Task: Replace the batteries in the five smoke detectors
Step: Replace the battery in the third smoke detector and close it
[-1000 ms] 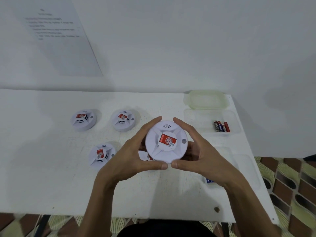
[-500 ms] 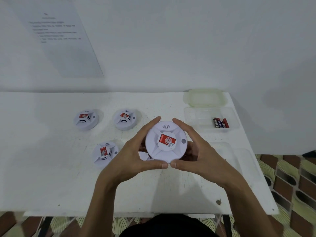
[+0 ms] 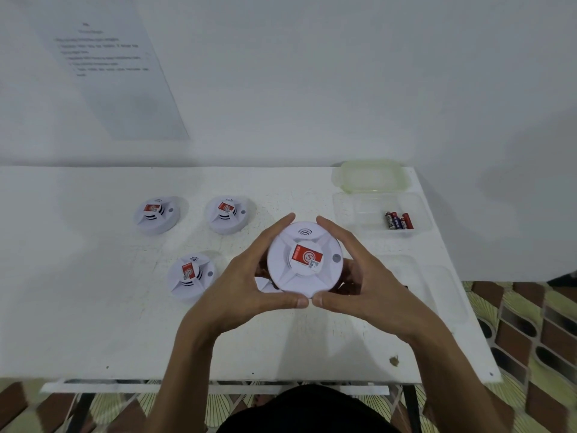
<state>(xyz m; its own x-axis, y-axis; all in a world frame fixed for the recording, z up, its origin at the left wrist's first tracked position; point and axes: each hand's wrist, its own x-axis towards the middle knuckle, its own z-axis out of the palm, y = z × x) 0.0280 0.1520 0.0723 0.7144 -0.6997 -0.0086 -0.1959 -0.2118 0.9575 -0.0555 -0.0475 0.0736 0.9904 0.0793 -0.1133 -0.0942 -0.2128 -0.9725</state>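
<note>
I hold one detector [image 3: 304,257] up over the table [image 3: 93,323], its face with the red-and-white sticker [image 3: 306,258] turned toward me. My left hand [image 3: 240,285] curls round its left rim and my right hand [image 3: 374,289] round its right rim. Both index fingers reach over the far edge and stop apart from each other. Both thumbs press along the near edge, their tips almost meeting. So each hand is wrapped on the detector's rim, neither one spread flat. My other fingers are behind the body, mostly hidden. Under the detector, between it and my left palm, a white sliver [image 3: 265,284] shows on the table; I cannot tell what it is. Three more detectors lie flat on the table to my left, sticker side up: the far-left one [image 3: 156,215], the far-middle one [image 3: 228,214] beside it, and the near one [image 3: 190,275] just beside my left hand. To my right, a clear tray [image 3: 349,214] sits near the table's far right corner with a small cluster of batteries [image 3: 399,220] lying side by side at its right end. A pale greenish tub [image 3: 371,175] stands just behind the tray, against the wall [image 3: 312,89]. A printed sheet [image 3: 115,73] is on the wall to the left; its text is too blurred to read.
</note>
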